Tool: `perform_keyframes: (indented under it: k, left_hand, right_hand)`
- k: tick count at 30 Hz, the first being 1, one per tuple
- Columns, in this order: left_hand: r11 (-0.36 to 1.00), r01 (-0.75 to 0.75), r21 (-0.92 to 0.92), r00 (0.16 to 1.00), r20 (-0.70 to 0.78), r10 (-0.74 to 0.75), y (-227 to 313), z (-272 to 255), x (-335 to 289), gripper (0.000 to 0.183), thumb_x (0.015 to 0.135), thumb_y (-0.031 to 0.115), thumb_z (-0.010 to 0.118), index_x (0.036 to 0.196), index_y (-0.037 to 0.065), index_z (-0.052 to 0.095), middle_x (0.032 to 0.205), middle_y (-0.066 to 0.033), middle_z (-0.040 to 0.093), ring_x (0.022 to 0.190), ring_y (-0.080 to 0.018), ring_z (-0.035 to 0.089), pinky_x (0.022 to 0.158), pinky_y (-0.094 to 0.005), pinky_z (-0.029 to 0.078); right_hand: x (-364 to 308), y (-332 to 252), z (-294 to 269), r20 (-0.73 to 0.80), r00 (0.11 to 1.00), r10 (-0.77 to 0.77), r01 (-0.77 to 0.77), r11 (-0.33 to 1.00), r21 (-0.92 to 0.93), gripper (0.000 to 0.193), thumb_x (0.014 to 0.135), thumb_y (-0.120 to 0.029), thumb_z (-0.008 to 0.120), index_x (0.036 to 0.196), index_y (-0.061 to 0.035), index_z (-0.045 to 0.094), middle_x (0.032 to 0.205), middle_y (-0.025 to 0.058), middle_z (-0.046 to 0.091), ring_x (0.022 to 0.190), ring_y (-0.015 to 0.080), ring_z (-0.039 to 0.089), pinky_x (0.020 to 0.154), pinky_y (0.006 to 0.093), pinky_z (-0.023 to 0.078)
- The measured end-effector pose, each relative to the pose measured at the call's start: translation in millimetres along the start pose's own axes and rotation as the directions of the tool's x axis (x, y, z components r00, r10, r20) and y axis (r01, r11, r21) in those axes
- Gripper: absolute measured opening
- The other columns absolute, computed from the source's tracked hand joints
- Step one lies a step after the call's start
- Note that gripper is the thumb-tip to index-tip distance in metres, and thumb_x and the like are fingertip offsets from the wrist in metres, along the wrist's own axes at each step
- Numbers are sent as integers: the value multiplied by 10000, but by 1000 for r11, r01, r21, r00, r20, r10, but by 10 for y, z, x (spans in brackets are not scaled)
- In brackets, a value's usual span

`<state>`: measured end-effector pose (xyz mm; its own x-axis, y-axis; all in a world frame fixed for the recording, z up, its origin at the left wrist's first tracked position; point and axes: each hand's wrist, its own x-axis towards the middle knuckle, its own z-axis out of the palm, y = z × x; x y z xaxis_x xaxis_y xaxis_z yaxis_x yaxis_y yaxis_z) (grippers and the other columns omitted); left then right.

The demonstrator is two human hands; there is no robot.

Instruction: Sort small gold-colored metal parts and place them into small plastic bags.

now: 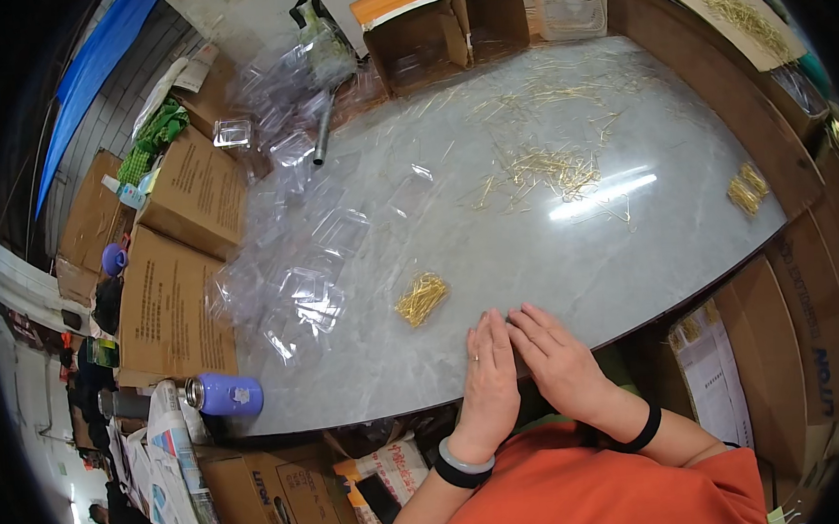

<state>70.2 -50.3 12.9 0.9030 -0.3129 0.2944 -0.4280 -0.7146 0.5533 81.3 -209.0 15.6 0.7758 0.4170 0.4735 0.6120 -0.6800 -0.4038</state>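
My left hand [490, 382] and my right hand [560, 364] rest side by side at the near edge of the grey marbled table [523, 252]. Their fingers are stretched out, with a narrow gap between the fingertips, and I see nothing held in either. The palms are turned from view. Just beyond my left fingertips is a small clear plastic box [422, 299] filled with thin gold-coloured metal pins. Farther off lies a loose pile of the same gold pins [557, 171]. Two small bundles of pins [747, 189] sit at the right edge.
Empty clear plastic boxes [312, 291] heap along the left side, by cardboard cartons [180, 308]. A purple bottle [229, 394] stands at the near left corner. A dark tube [323, 134], an open carton [418, 58] and a white fan [569, 5] are at the back. Cardboard [724, 94] walls the right side.
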Motion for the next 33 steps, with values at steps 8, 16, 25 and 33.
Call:
perform_keyframes:
  k: [8, 16, 25, 33]
  left_hand:
    - [997, 32, -70, 999, -20, -33, 31, 25, -3, 643, 973, -19, 457, 1566, -112, 227, 1552, -354, 323, 1428, -509, 369, 1209, -570, 288]
    - [761, 423, -491, 866, -27, -499, -608, -815, -173, 370, 1068, 111, 517, 1367, -104, 482, 1274, -198, 582, 1114, -272, 669, 898, -362, 597]
    - [311, 682, -662, 639, 332, -694, -1001, -995, 353, 296, 1044, 182, 597, 1091, -110, 595, 891, -164, 654, 716, -254, 726, 634, -338, 638]
    - [291, 550, -782, 687, 225, -691, -625, -1107, -96, 175, 1048, 117, 567, 978, -41, 585, 939, -124, 658, 863, -254, 737, 762, -377, 648]
  right_hand:
    - [48, -6, 77, -51, 999, -7, 7, 1000, -9, 424, 825, -40, 621, 1239, 50, 642, 1312, 175, 638, 1279, 355, 588, 1109, 462, 479]
    - [15, 73, -4, -39, 999, -38, 37, 999, -10, 393, 815, -9, 625, 1204, 35, 649, 1279, 166, 648, 1260, 348, 602, 1093, 474, 492]
    - [49, 57, -46, -18, 997, -69, 68, 996, -49, 388, 836, 7, 614, 1223, 17, 644, 1310, 148, 644, 1275, 348, 597, 1105, 482, 481]
    - [37, 69, -21, -30, 998, -52, 51, 998, -31, 377, 835, -1, 611, 1210, 4, 653, 1292, 135, 656, 1261, 331, 609, 1106, 476, 479]
